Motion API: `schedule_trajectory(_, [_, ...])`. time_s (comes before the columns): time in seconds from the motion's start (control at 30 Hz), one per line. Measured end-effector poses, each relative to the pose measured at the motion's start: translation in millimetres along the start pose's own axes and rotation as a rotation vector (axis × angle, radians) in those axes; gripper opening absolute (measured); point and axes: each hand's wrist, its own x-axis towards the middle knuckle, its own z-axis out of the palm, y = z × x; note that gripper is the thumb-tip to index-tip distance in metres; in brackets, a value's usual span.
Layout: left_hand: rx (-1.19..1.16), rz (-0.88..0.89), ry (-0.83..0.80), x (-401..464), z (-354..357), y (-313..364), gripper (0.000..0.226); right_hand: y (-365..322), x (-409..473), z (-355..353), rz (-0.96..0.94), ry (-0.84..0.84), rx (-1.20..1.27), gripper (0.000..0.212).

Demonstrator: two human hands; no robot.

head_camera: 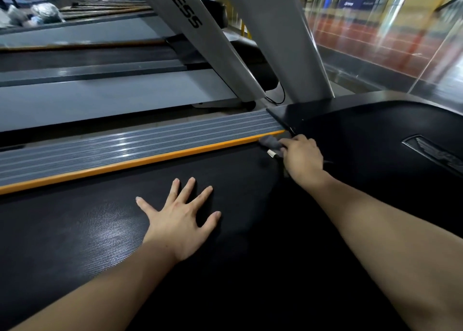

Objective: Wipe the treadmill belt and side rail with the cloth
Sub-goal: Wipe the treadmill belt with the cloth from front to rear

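The black textured treadmill belt [87,230] fills the lower half of the view. Along its far edge runs the ribbed grey side rail [120,147] with an orange strip [140,161] between rail and belt. My left hand [180,218] lies flat on the belt, palm down, fingers spread, holding nothing. My right hand [302,158] is shut on a small grey cloth [271,142], pressing it at the front end of the orange strip, where the rail meets the black motor cover [375,130]. Most of the cloth is hidden under the hand.
Two grey uprights [283,42] rise from the front of the rail. A neighbouring treadmill deck [100,97] lies beyond the rail, with more machines behind it. A glass wall [388,42] stands at the right. A black cable [280,97] loops near the upright's base.
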Motion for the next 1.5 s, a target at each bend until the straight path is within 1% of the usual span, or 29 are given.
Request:
schedule_trajectory(0.07, [-0.003, -0.002, 0.004, 1, -1, -1, 0.075, -18, -3, -2, 0.085, 0.017, 0.015, 0.027])
schedule_trajectory(0.13, [-0.001, -0.002, 0.002, 2, 0, 0, 0.076, -55, -14, -2, 0.079, 0.034, 0.092, 0.028])
schedule_trajectory(0.2, [-0.002, -0.006, 0.011, 1, 1, -1, 0.076, -100, -36, -1, -0.049, 0.015, 0.186, 0.028])
schedule_trajectory(0.27, [0.0, -0.009, 0.009, 1, 1, -1, 0.075, -130, -57, 4, -0.219, -0.013, 0.202, 0.025])
schedule_trajectory(0.33, [0.007, -0.002, 0.004, 0, 0, -1, 0.075, -124, -53, -2, -0.315, -0.006, 0.208, 0.025])
schedule_trajectory(0.37, [0.006, 0.0, 0.009, -1, 0, -1, 0.075, -110, -45, -5, -0.31, 0.013, 0.165, 0.024])
schedule_trajectory(0.4, [0.005, 0.001, 0.012, -1, 0, -1, 0.075, -89, -35, -7, -0.269, 0.019, 0.104, 0.025])
schedule_trajectory(0.47, [0.011, 0.004, 0.011, -1, 0, -1, 0.075, -36, -17, -10, -0.111, 0.034, 0.001, 0.027])
schedule_trajectory(0.53, [0.015, 0.003, 0.013, -1, 1, -2, 0.076, 0, -14, -12, -0.013, 0.067, -0.046, 0.029])
schedule_trajectory(0.6, [0.015, 0.003, 0.017, 1, 2, -2, 0.075, 0, -20, -11, 0.048, 0.082, -0.032, 0.034])
schedule_trajectory(0.67, [0.017, 0.002, 0.016, 1, 2, -1, 0.075, -27, -25, -14, 0.136, 0.119, 0.065, 0.041])
schedule_trajectory(0.7, [0.017, 0.002, 0.015, 1, 2, -1, 0.076, -45, -30, -14, 0.149, 0.106, 0.105, 0.04])
schedule_trajectory(0.73, [0.014, 0.0, 0.014, 1, 2, -1, 0.076, -66, -38, -13, 0.113, 0.083, 0.125, 0.038])
schedule_trajectory(0.83, [0.02, -0.005, 0.011, 0, 0, -2, 0.076, -121, -75, -6, -0.119, 0.043, 0.218, 0.038])
schedule_trajectory(0.9, [0.024, -0.003, 0.008, -1, 0, -1, 0.075, -118, -77, -6, -0.262, 0.034, 0.261, 0.038])
schedule_trajectory(0.93, [0.022, -0.004, 0.007, -1, -1, -1, 0.075, -105, -69, -10, -0.299, 0.01, 0.21, 0.036])
schedule_trajectory(0.97, [0.023, -0.003, 0.006, -2, -1, -1, 0.075, -85, -57, -12, -0.289, -0.005, 0.136, 0.032])
schedule_trajectory(1.03, [0.027, 0.0, 0.011, -1, -1, -1, 0.076, -31, -30, -15, -0.152, 0.012, 0.018, 0.029])
schedule_trajectory(1.1, [0.026, -0.002, 0.019, -1, -1, -1, 0.076, 11, -21, -16, -0.037, 0.061, -0.04, 0.031])
schedule_trajectory(1.17, [0.024, 0.004, 0.017, 0, -1, 0, 0.076, 11, -30, -17, 0.027, 0.081, -0.037, 0.03])
schedule_trajectory(1.23, [0.026, 0.001, 0.013, -1, -1, -1, 0.076, -25, -43, -20, 0.083, 0.098, 0.039, 0.03])
schedule_trajectory(1.27, [0.028, 0.001, 0.007, -1, -1, 0, 0.075, -46, -52, -18, 0.075, 0.073, 0.072, 0.031])
schedule_trajectory(1.3, [0.027, -0.001, 0.003, -1, -1, 0, 0.075, -69, -62, -15, 0.027, 0.047, 0.1, 0.03])
schedule_trajectory(1.37, [0.029, -0.01, 0.001, -1, -1, 1, 0.075, -109, -86, -12, -0.115, 0.02, 0.179, 0.028])
schedule_trajectory(1.4, [0.03, -0.011, 0.003, -1, -2, 1, 0.075, -119, -95, -12, -0.173, 0.017, 0.245, 0.029])
schedule_trajectory(1.43, [0.03, -0.012, 0.004, -1, -2, 1, 0.075, -118, -95, -13, -0.244, 0.018, 0.282, 0.032])
schedule_trajectory(1.47, [0.03, -0.012, 0.006, -1, -3, 1, 0.076, -108, -89, -18, -0.307, 0.013, 0.257, 0.034])
schedule_trajectory(1.5, [0.03, -0.01, 0.008, -1, -3, 1, 0.076, -91, -81, -22, -0.318, -0.007, 0.172, 0.035])
